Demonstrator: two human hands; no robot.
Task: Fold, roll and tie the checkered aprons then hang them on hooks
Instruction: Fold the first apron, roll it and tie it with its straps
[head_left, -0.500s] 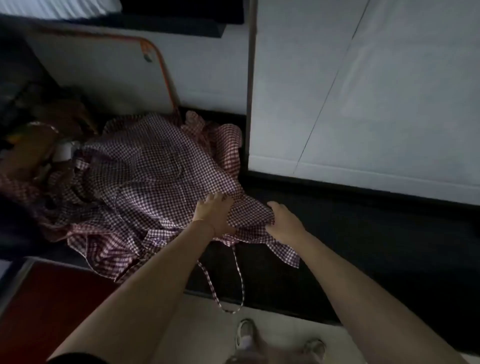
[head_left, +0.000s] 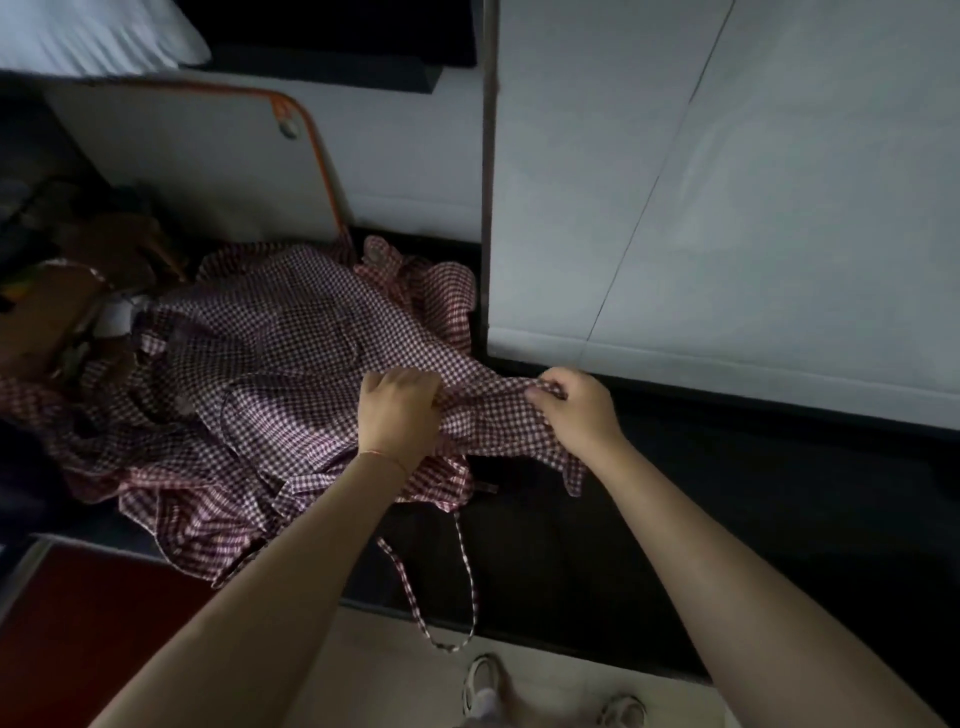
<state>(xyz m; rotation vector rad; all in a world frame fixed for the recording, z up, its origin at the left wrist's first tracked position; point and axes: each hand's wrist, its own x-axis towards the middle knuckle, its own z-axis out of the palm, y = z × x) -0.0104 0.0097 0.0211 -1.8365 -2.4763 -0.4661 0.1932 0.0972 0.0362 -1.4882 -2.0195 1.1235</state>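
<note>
Checkered aprons (head_left: 270, 384) lie heaped, seemingly one edge gripped by left hand (head_left: 397, 415) and right hand (head_left: 571, 410)

**Colours and patterns on the dark bench**

The aprons (head_left: 270, 374) are checkered in small red and white squares; in the dim light the red looks dark, almost purple. Their hanging strap (head_left: 457, 587) has the same small check. The surface (head_left: 727, 519) under them is black. The panel (head_left: 753, 182) at the right is plain pale grey with one thin dark line across it. The board (head_left: 208, 166) behind the aprons is whitish with an orange edge. The box (head_left: 93, 639) at the lower left is dark red. The floor (head_left: 395, 675) is light beige. The shoes (head_left: 480, 686) are white with dark parts. The left hand (head_left: 397, 415) has a thin red thread at the wrist.
</note>
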